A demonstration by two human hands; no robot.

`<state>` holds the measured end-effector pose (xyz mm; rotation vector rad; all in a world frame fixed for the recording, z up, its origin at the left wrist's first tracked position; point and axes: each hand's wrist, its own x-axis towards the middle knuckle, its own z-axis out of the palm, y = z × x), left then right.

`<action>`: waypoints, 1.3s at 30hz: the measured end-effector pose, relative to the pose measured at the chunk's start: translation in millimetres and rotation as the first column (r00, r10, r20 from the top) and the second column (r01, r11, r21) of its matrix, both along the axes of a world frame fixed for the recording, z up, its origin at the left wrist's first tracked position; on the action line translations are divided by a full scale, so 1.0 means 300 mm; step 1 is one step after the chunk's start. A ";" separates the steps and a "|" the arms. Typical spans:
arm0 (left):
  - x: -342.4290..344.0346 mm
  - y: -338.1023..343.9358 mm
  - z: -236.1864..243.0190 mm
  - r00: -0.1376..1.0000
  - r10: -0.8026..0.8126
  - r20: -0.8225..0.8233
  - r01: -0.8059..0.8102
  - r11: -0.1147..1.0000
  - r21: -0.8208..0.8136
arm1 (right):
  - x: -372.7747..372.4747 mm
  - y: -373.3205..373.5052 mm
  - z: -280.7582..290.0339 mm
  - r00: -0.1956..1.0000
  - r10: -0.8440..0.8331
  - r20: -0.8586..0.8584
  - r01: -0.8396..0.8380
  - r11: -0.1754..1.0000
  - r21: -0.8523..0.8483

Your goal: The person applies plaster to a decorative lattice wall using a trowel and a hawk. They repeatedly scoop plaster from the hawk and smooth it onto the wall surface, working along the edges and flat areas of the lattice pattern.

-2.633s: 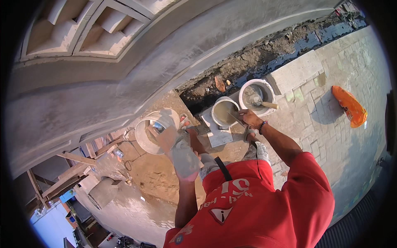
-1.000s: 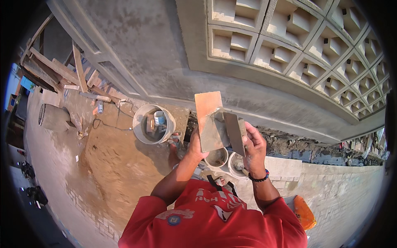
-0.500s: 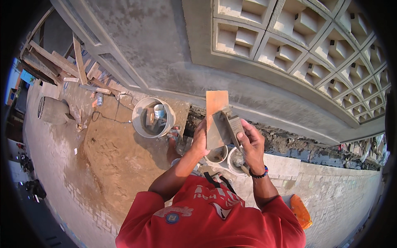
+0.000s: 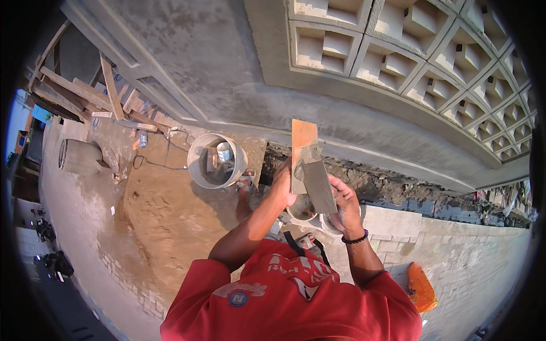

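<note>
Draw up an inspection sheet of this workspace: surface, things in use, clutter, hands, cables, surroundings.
Surface: brown sand beside pale paving.
Things in use: orange-topped board bearing grey paste; grey flat tool overlapping it in view.
Clutter: large bucket holding a white container and other pieces; two smaller buckets, partly hidden; orange bag.
Hands: left hand grips the board; right hand holds the tool.
Cables: dark cable on the ground near the large bucket.
Surroundings: grey wall, latticed blocks, timber.

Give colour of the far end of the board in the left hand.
Orange; the far end of the board shows best in the head view.
</note>
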<state>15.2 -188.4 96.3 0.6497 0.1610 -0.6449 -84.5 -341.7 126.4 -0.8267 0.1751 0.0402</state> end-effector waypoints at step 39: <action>0.055 0.061 0.027 0.978 -0.184 -0.093 0.148 0.941 -0.303 | 0.115 -0.186 0.172 0.980 -0.014 0.197 0.130 0.800 -0.586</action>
